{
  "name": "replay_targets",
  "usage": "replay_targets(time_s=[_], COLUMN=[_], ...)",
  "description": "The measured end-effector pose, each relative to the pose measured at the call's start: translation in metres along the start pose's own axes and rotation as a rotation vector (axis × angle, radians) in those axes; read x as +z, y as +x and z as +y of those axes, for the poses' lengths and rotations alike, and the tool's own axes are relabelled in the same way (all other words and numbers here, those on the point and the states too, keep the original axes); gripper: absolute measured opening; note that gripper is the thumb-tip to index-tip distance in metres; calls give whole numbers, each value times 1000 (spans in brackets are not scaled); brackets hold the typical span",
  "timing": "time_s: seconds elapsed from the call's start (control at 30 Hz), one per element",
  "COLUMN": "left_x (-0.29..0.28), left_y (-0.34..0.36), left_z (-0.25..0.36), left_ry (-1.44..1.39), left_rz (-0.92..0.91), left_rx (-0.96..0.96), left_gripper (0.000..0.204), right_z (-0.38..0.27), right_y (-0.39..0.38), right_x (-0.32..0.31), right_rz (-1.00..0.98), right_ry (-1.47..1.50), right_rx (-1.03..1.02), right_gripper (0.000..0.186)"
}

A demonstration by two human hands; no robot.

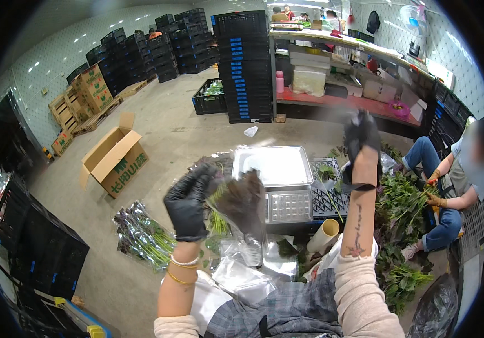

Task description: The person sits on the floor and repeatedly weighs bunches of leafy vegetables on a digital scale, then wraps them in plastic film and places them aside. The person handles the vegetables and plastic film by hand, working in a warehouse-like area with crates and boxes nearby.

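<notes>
My left hand (188,204), in a black glove, is closed at the edge of a clear plastic bag (253,248) with dark purple-green leafy greens (243,197) inside. The bag hangs in front of a scale (276,169) with a bare metal pan. My right hand (361,135), also black-gloved, is raised beyond the scale's right side. Motion smears its fingers, and a pale blur beside them is too unclear to name. Flat clear plastic bags (242,279) lie by my lap, next to a cardboard tube (325,234).
Bagged greens (146,236) lie on the floor at left, near an open carton (117,160). Loose greens (402,208) pile up at right, where a seated person in gloves (450,186) handles stems. Black crates (246,67) stand stacked beside a cluttered shelf (332,93).
</notes>
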State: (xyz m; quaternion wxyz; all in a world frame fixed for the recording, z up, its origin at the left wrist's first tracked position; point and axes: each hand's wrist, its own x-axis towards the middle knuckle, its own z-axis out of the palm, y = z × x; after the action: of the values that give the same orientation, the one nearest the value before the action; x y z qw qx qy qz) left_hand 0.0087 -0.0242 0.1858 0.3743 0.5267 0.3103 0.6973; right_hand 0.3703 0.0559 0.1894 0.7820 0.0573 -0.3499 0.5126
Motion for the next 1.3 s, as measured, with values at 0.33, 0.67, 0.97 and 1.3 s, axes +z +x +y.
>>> replay_targets(time_s=[0.33,0.67,0.97,1.3], left_x=[18,-11,-46,-52], left_y=[25,27,25,30], left_z=[6,52,31,34], left_ry=[-126,-119,94,337], left_rz=[41,-48,-175,-287], left_rx=[107,79,55,257], left_gripper=[18,26,18,19], right_z=[102,135,117,108], right_y=[-125,-30,-44,-44], right_x=[-75,86,120,110], right_rz=[-628,-621,-576,-677], right_ry=[-1352,-993,-996,-694], right_rx=[1089,415,351,222], right_gripper=[47,21,21,17])
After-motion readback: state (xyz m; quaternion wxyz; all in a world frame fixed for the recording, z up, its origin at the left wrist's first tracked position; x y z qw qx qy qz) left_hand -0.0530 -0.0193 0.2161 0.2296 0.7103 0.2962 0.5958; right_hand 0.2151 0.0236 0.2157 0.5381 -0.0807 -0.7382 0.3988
